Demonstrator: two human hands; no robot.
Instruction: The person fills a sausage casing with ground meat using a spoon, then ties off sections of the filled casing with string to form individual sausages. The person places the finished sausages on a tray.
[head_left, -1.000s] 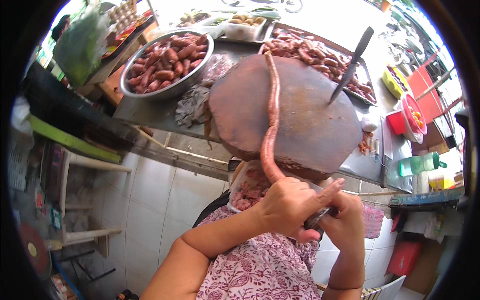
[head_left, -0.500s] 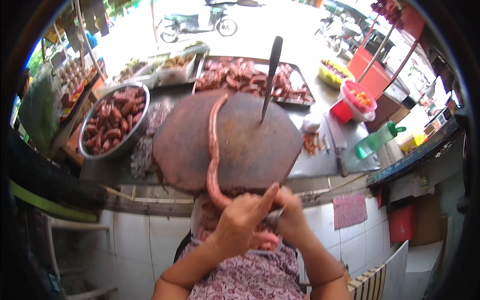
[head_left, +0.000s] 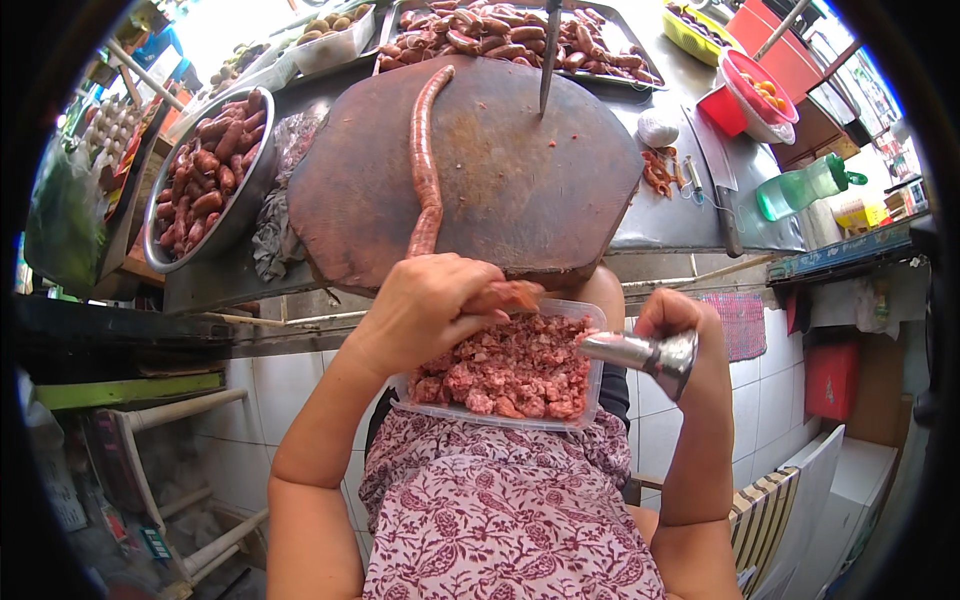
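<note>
A long filled sausage [head_left: 424, 150] lies along the left part of a round wooden chopping block [head_left: 510, 190]. Its near end runs under my left hand [head_left: 425, 305], whose fingers are closed around the soft casing end; a limp pinkish piece sticks out to the right. My right hand [head_left: 685, 318], apart from the sausage, grips a shiny metal funnel [head_left: 645, 355] with its spout pointing left. Below both hands, a clear plastic container [head_left: 480, 418] on my lap is filled with coarse ground meat [head_left: 525, 370].
A knife [head_left: 549, 65] stands upright, tip in the block. Left is a metal bowl [head_left: 262, 185] of sausages; behind, a tray [head_left: 640, 65] of more. To the right lie a cleaver [head_left: 712, 150], a string ball [head_left: 657, 128] and a green bottle [head_left: 800, 190].
My hands have moved apart: the right one has gone right with the funnel, clear of the sausage. The left keeps hold of the casing end. The view has tilted down, showing the ground meat.
</note>
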